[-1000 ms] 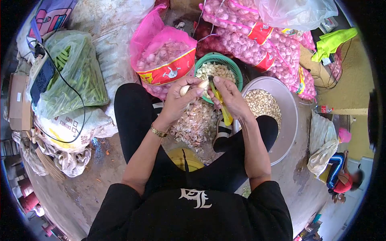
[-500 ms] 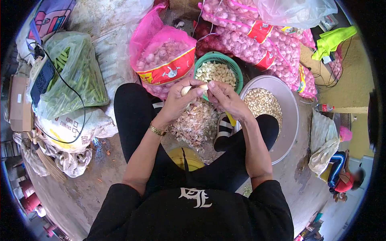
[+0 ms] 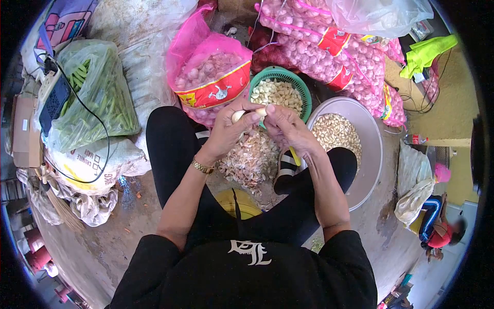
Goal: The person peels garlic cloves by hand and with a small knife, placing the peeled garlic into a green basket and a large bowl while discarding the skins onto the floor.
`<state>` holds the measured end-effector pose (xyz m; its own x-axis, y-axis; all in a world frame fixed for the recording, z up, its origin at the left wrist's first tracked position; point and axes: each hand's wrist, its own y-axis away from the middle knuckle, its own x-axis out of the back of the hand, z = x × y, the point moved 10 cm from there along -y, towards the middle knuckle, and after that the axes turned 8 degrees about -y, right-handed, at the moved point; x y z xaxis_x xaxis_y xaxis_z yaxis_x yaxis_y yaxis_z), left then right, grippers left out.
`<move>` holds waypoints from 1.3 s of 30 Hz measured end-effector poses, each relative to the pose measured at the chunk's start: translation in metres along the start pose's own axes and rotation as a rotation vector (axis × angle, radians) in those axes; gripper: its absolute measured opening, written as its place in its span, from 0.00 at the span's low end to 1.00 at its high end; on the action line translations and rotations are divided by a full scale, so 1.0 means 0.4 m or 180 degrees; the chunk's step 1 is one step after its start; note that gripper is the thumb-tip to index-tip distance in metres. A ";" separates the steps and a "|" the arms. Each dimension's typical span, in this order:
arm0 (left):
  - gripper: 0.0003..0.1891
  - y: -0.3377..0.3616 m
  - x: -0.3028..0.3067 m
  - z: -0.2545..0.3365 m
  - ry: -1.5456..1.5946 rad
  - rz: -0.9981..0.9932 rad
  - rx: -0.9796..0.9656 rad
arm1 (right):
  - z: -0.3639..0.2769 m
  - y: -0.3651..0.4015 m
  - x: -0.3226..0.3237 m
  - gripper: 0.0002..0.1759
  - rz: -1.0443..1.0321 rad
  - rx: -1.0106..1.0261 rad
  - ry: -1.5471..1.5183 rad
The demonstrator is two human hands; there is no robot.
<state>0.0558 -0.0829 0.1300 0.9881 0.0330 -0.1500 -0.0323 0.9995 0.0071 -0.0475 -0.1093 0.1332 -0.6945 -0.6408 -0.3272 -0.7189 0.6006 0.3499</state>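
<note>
My left hand (image 3: 229, 129) is closed around garlic cloves; one pale clove (image 3: 237, 116) shows between its fingers. Another clove (image 3: 261, 111) is pinched at the fingertips, where both hands meet. My right hand (image 3: 289, 127) grips what looks like a small knife; only its yellow handle (image 3: 295, 156) sticks out below the palm, and the blade is hidden. Just beyond the hands, a green basket (image 3: 309, 101) holds peeled cloves (image 3: 277, 97). Beneath them lies a heap of garlic skins (image 3: 249, 159).
To the right stands a large pale basin (image 3: 373, 154) of cloves. Pink mesh sacks of garlic (image 3: 211, 69) are ahead, with more stacked at right (image 3: 319, 56). A bag of green pods (image 3: 98, 98) sits left. A yellow stool (image 3: 236, 203) is between my legs. Another person (image 3: 441, 232) is far right.
Both hands stay nearly in place at the clove. The right hand has turned slightly, with the yellow handle shifting a little.
</note>
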 end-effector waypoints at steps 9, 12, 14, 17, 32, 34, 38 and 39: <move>0.10 0.016 -0.001 -0.035 -0.0009 0.0611 -0.0133 | -0.103 0.004 0.029 0.19 0.0803 0.1833 0.2432; 0.13 0.023 -0.012 -0.035 0.0731 0.0323 0.0233 | -0.097 0.002 0.023 0.18 0.0455 0.1650 0.1989; 0.17 0.023 -0.041 -0.034 0.1311 -0.0029 0.0503 | -0.104 0.007 0.008 0.18 0.0353 0.1693 0.1734; 0.20 0.026 -0.068 -0.036 0.1428 -0.0357 0.0597 | -0.092 -0.001 0.008 0.16 0.0258 0.1753 0.1473; 0.16 0.019 -0.040 -0.040 0.1461 -0.0055 0.0387 | -0.106 0.027 -0.039 0.14 0.0100 0.1719 0.2201; 0.16 0.020 -0.037 -0.042 0.1543 -0.0023 0.0397 | -0.099 0.030 -0.042 0.14 0.0061 0.1669 0.2331; 0.15 0.025 -0.035 -0.049 0.1866 -0.0067 0.0429 | -0.092 0.033 -0.050 0.14 -0.0011 0.1701 0.2557; 0.15 0.023 -0.036 -0.045 0.1864 -0.0065 0.0424 | -0.091 0.033 -0.054 0.15 -0.0031 0.1684 0.2715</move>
<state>0.0387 -0.0740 0.1144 0.7399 0.0473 -0.6710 0.0423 0.9923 0.1166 -0.0410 -0.1049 0.1769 -0.5854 -0.6510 0.4832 -0.7884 0.5960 -0.1524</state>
